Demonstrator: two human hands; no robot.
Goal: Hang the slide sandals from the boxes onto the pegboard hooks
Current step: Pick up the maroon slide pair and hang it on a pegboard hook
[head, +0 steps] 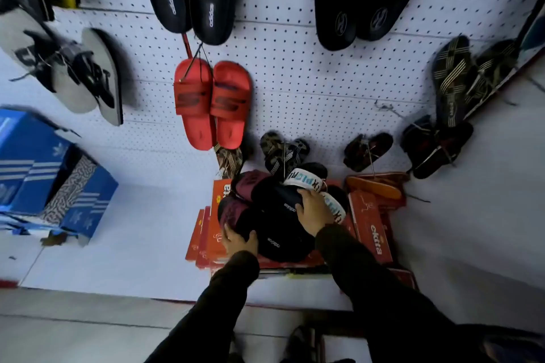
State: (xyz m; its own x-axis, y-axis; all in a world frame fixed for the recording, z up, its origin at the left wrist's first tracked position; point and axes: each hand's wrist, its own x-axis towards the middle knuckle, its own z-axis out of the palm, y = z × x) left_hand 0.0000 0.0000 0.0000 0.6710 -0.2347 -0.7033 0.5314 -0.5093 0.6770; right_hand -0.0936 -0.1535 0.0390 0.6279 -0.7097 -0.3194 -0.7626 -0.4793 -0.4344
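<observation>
I take the pile of dark slide sandals (271,215) as my landmark; it sits on top of red shoe boxes (373,227) printed "ektra", low against the white pegboard (295,74). My left hand (239,240) lies at the pile's near-left edge, fingers spread and curled over the rim of a black slide (280,244) with a small white logo, thumb hooked on its upper face. My right hand (314,211) rests on the pile's right side, palm down with fingers splayed over a second black logo slide (283,200) (I cannot tell whether it actually grips or only presses). Just beyond that hand, touching the pile, lies a white-strapped slide (306,181) with blue and dark lettering. Maroon slides (241,186) sit at the pile's far-left.

Above the pile on the board, a red pair of slides (213,103) hangs by a cord, heels down. Higher still hang two black pairs (194,0), one with a white strap (365,0). Right of the pile, dark strapped sandals (436,144) hang low on the board. Far left of the pile stand blue striped shoe boxes (44,174), and above them a grey flip-flop pair (76,74) hangs.
</observation>
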